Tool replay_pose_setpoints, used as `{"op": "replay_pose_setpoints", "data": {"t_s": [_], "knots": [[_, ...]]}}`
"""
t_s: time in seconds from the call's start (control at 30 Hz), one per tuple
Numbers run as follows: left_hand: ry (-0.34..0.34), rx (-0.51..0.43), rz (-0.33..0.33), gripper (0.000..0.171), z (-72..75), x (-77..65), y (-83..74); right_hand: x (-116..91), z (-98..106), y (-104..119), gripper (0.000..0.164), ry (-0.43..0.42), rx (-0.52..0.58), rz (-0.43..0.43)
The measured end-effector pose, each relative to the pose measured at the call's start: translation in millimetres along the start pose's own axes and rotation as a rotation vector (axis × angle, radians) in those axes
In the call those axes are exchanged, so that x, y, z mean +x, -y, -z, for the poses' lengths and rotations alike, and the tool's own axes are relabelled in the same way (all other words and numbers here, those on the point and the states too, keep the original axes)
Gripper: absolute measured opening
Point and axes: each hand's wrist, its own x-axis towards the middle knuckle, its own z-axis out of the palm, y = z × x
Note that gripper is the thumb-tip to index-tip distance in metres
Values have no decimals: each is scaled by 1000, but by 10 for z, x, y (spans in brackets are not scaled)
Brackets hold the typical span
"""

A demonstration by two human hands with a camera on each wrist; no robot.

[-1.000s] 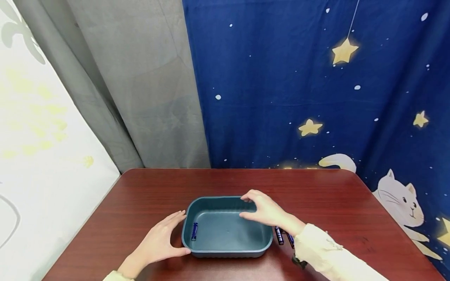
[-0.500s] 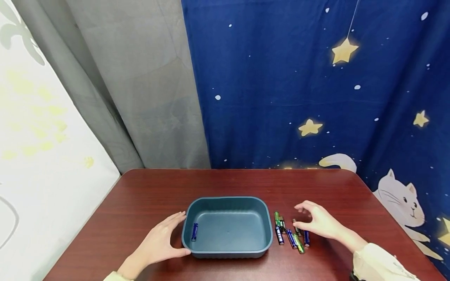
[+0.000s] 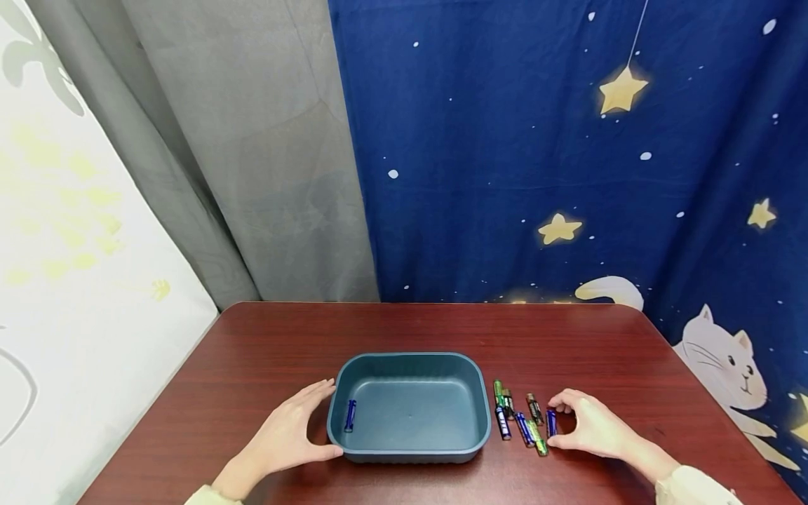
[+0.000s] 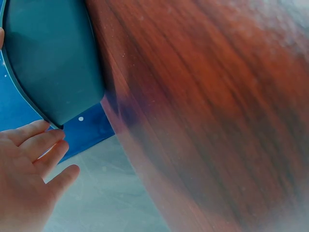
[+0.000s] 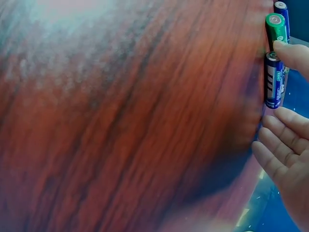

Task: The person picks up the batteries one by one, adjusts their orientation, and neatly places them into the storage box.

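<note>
A teal rectangular basin (image 3: pixel 410 451) stands on the table, with one blue battery (image 3: pixel 350 416) lying inside near its left wall. My left hand (image 3: pixel 284 431) rests at the basin's left side, straight fingers touching the rim and the thumb at the near corner. To the right of the basin, my right hand (image 3: pixel 596 424) spans a blue battery (image 3: pixel 552 423) lying on the table. Its thumb is at the near end and its fingertips are just past the far end. In the right wrist view this blue battery (image 5: pixel 273 82) lies between thumb and index finger.
Several more batteries lie loose between the basin and my right hand, among them a green one (image 3: pixel 498 393), a black one (image 3: pixel 534 408) and a blue one (image 3: pixel 524 428). Curtains hang behind the dark red wooden table (image 3: pixel 284 351).
My right hand has moved right from above the basin, over the loose batteries, and come down around the rightmost blue battery. My left hand and the basin have stayed put.
</note>
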Motion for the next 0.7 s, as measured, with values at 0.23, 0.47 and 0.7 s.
{"op": "replay_pose_setpoints", "data": {"t_s": [0.23, 0.47, 0.7], "knots": [[2, -2, 7, 88, 2, -6, -6, -31, -19, -3, 45, -6, -71, 18], [4, -9, 12, 89, 8, -8, -7, -47, -12, -7, 41, -3, -67, -11], [11, -9, 13, 89, 11, -10, -7, -56, 7, -35, 38, -37, -13, -20]]}}
